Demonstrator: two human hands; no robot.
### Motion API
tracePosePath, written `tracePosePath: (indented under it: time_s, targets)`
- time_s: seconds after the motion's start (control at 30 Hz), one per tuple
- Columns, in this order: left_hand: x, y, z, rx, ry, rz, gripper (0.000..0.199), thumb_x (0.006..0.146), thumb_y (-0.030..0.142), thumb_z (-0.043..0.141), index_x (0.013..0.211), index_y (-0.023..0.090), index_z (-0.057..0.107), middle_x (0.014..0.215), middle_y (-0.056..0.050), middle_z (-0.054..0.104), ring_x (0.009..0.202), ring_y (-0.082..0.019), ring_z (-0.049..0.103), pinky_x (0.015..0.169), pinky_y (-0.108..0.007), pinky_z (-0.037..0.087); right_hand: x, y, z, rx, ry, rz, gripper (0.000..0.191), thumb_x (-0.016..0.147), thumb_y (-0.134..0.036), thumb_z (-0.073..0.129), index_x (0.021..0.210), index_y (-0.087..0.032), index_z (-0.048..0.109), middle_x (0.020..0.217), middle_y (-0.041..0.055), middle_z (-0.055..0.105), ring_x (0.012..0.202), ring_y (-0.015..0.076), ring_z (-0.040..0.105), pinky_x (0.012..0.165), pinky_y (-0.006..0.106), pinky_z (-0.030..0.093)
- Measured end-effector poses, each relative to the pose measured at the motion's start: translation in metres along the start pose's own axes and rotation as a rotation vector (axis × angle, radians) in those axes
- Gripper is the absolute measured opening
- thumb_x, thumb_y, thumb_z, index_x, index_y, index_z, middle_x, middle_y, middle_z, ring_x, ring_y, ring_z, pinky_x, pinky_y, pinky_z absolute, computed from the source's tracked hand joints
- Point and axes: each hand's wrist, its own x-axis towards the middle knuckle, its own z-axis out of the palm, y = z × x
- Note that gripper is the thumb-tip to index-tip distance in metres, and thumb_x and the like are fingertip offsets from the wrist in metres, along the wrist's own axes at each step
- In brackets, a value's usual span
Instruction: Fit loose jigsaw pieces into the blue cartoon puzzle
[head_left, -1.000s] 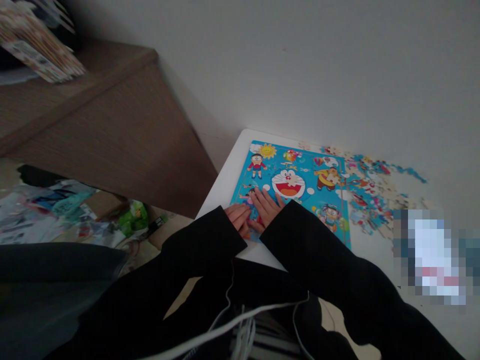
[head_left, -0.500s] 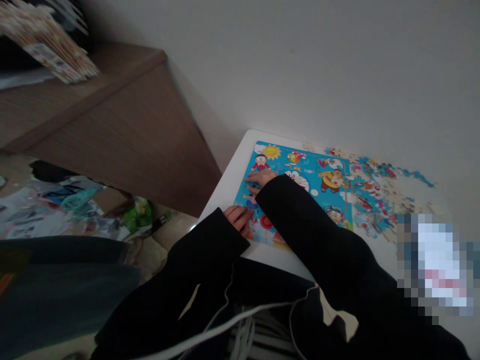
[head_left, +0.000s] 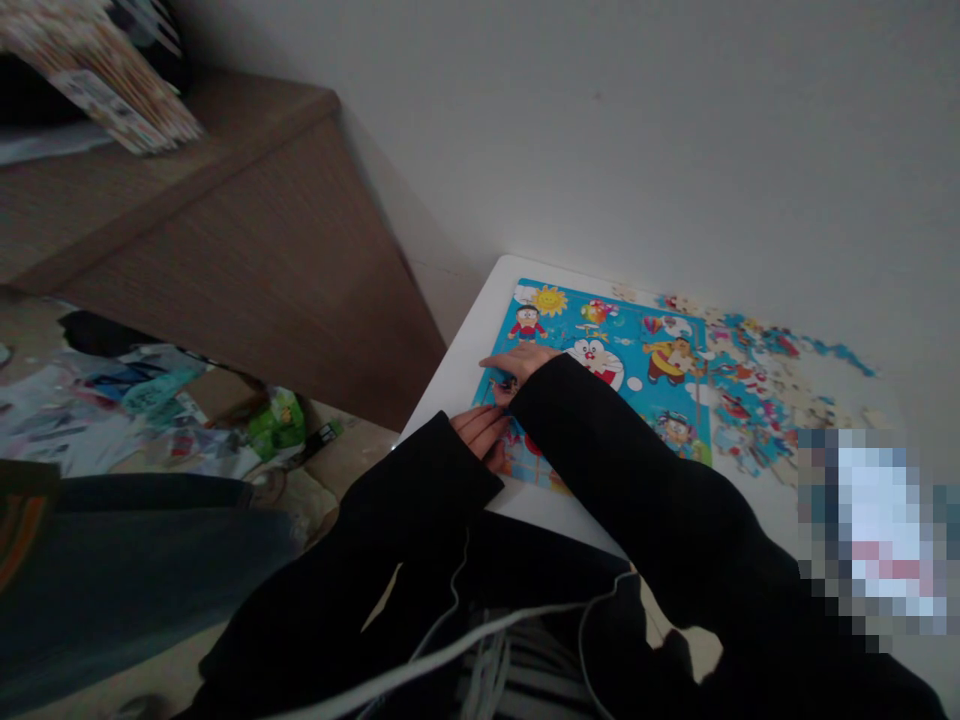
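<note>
A blue cartoon jigsaw puzzle (head_left: pixel 637 300) lies flat in its board on a small white table. Both of my hands are at its left side. My left hand (head_left: pixel 480 432) rests on the lower left edge, fingers stretched out together over the picture. Just above it, my right hand (head_left: pixel 523 368) reaches across with the index finger extended to the left border and the other fingers bent down onto the board. I see no loose piece in either hand, though the right fingertips are partly hidden. Loose puzzle pieces (head_left: pixel 757 395) are heaped right of the board.
The white table (head_left: pixel 457 362) stands against a grey wall. At left is a brown wooden cabinet (head_left: pixel 300 240) with a bundle of thin sticks (head_left: pixel 135 90) on top. Bags and litter (head_left: pixel 187 400) cover the floor. Another person's leg in jeans (head_left: pixel 150 550) is at lower left. A blurred-out patch lies at right.
My left hand has slid slightly up the board, closer to my right hand. The right hand's index finger now points farther left, with its other fingers bent lower. The view has shifted slightly.
</note>
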Motion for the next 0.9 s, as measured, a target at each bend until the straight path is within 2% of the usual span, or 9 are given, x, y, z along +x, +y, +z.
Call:
tracePosePath:
  time_s: [0.1, 0.2, 0.3, 0.37, 0.53, 0.63, 0.73, 0.9]
  targets:
    - [0.0, -0.002, -0.002, -0.013, 0.019, -0.023, 0.022, 0.083, 0.017, 0.048, 0.102, 0.018, 0.06, 0.1, -0.006, 0.066, 0.095, -0.018, 0.061, 0.085, -0.035, 0.053, -0.003, -0.001, 0.002, 0.041, -0.045, -0.011, 0.047, 0.07, -0.028, 0.064, 0.116, -0.026, 0.058, 0.102, 0.0029, 0.068, 0.091, 0.0198, 0.062, 0.081, 0.031, 0.048]
    - [0.003, -0.009, -0.005, 0.009, 0.057, -0.026, 0.019, 0.083, 0.017, 0.051, 0.098, 0.018, 0.061, 0.098, -0.005, 0.066, 0.092, -0.018, 0.062, 0.083, -0.033, 0.054, -0.01, 0.003, 0.001, 0.113, 0.075, 0.007, 0.049, 0.069, -0.03, 0.067, 0.116, -0.021, 0.059, 0.115, 0.006, 0.062, 0.101, 0.0192, 0.06, 0.089, 0.031, 0.045]
    - [0.014, -0.022, -0.007, 0.054, 0.069, -0.018, 0.019, 0.085, 0.02, 0.05, 0.099, 0.018, 0.063, 0.099, -0.005, 0.067, 0.092, -0.017, 0.062, 0.082, -0.032, 0.055, -0.021, 0.008, -0.003, 0.124, 0.098, 0.037, 0.04, 0.073, -0.032, 0.065, 0.111, -0.02, 0.062, 0.106, 0.0054, 0.066, 0.098, 0.0186, 0.061, 0.088, 0.029, 0.047]
    - [0.024, -0.032, -0.006, 0.064, 0.031, -0.018, 0.021, 0.087, 0.023, 0.049, 0.101, 0.017, 0.063, 0.102, -0.007, 0.067, 0.094, -0.017, 0.063, 0.084, -0.032, 0.054, -0.027, 0.009, -0.003, 0.116, 0.09, 0.049, 0.034, 0.075, -0.031, 0.063, 0.107, -0.019, 0.064, 0.101, 0.0055, 0.068, 0.095, 0.0186, 0.063, 0.086, 0.027, 0.048]
    - [0.043, -0.058, 0.011, -0.005, -0.078, 0.059, 0.035, 0.092, 0.037, 0.04, 0.093, 0.015, 0.068, 0.097, -0.01, 0.069, 0.091, -0.019, 0.065, 0.081, -0.03, 0.055, -0.034, 0.011, 0.006, 0.167, 0.154, 0.065, 0.021, 0.081, -0.029, 0.057, 0.09, -0.015, 0.07, 0.093, 0.0069, 0.07, 0.089, 0.0173, 0.065, 0.084, 0.026, 0.049]
    - [0.045, -0.072, 0.024, -0.026, -0.097, 0.068, 0.045, 0.091, 0.046, 0.035, 0.085, 0.019, 0.07, 0.089, -0.009, 0.071, 0.084, -0.019, 0.067, 0.075, -0.031, 0.057, -0.036, 0.011, 0.01, 0.205, 0.197, 0.065, 0.02, 0.082, -0.03, 0.057, 0.085, -0.017, 0.071, 0.091, 0.0056, 0.071, 0.087, 0.0166, 0.066, 0.082, 0.027, 0.049]
    - [0.042, -0.082, 0.033, -0.035, -0.114, 0.055, 0.048, 0.09, 0.05, 0.033, 0.082, 0.021, 0.07, 0.086, -0.007, 0.071, 0.085, -0.019, 0.067, 0.076, -0.031, 0.056, -0.037, 0.012, 0.012, 0.218, 0.223, 0.075, 0.019, 0.081, -0.03, 0.057, 0.083, -0.018, 0.071, 0.09, 0.0052, 0.071, 0.086, 0.0161, 0.066, 0.081, 0.027, 0.05]
    - [0.035, -0.085, 0.034, 0.003, -0.147, 0.026, 0.037, 0.09, 0.044, 0.039, 0.087, 0.023, 0.069, 0.093, -0.005, 0.07, 0.094, -0.017, 0.064, 0.086, -0.031, 0.052, -0.038, 0.012, 0.014, 0.222, 0.205, 0.052, 0.02, 0.082, -0.03, 0.056, 0.084, -0.018, 0.071, 0.09, 0.0052, 0.071, 0.088, 0.0155, 0.066, 0.082, 0.026, 0.049]
